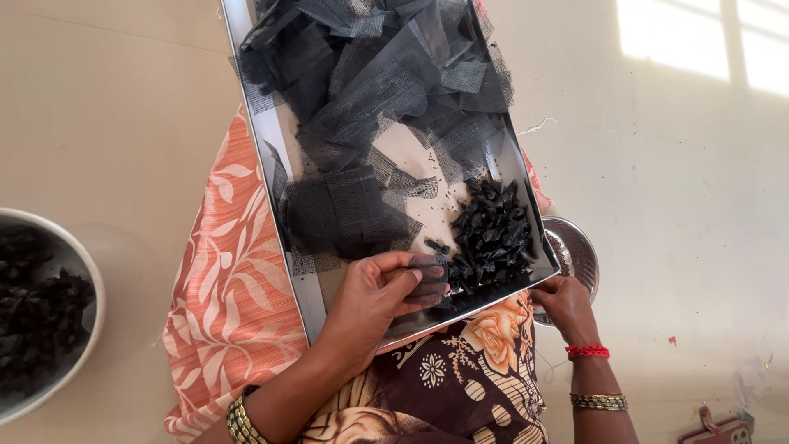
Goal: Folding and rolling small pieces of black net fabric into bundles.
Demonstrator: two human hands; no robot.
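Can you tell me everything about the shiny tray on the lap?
The tray is a flat rectangular one of silvery metal with a low rim. It rests tilted across the person's lap. Black net squares cover most of it; a pile of small dark pieces sits at its near corner. The left hand reaches in; the right hand touches its corner.

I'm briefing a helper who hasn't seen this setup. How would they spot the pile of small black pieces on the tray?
Find the long metal tray lying across the person's lap. Its near right corner holds the heap of small black pieces, just beyond the left hand. Unlike the flat, see-through black mesh squares covering the rest, these are chunky, solid and glossy.
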